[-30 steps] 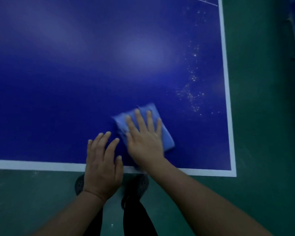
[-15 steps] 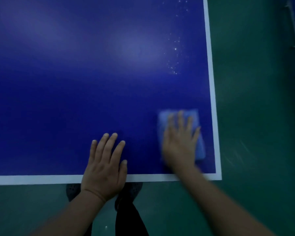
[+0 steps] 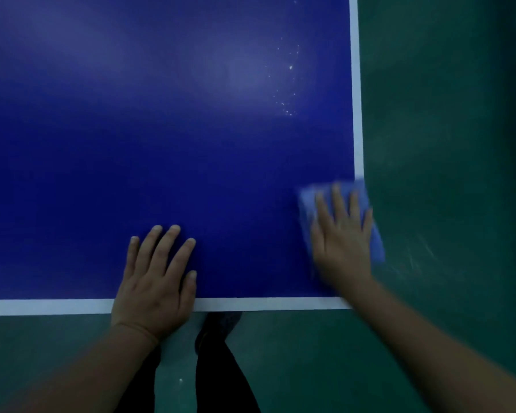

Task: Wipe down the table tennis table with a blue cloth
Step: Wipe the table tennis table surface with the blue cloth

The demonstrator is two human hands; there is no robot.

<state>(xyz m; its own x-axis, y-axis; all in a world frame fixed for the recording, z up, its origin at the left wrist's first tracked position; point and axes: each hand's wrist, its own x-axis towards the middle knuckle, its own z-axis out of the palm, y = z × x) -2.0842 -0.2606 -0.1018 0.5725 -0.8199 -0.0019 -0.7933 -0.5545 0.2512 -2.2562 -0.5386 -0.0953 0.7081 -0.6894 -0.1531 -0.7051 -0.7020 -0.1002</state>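
The dark blue table tennis table [image 3: 131, 144] fills most of the view, with white lines along its near and right edges. My right hand [image 3: 343, 239] presses flat, fingers straight, on a folded light blue cloth [image 3: 377, 245] at the table's near right corner; the cloth overhangs the right edge and looks blurred. My left hand [image 3: 157, 278] rests flat on the table by the near edge, fingers spread, holding nothing. A patch of white specks [image 3: 288, 105] lies on the surface beyond the cloth, near the right line.
Green floor [image 3: 444, 144] lies to the right of the table and in front of it. My dark trousers and a shoe [image 3: 221, 326] show below the near edge, between my arms.
My right hand has slid the cloth rightward from beside my left hand to the right edge. The specks near the corner are gone. My left hand has stayed put.
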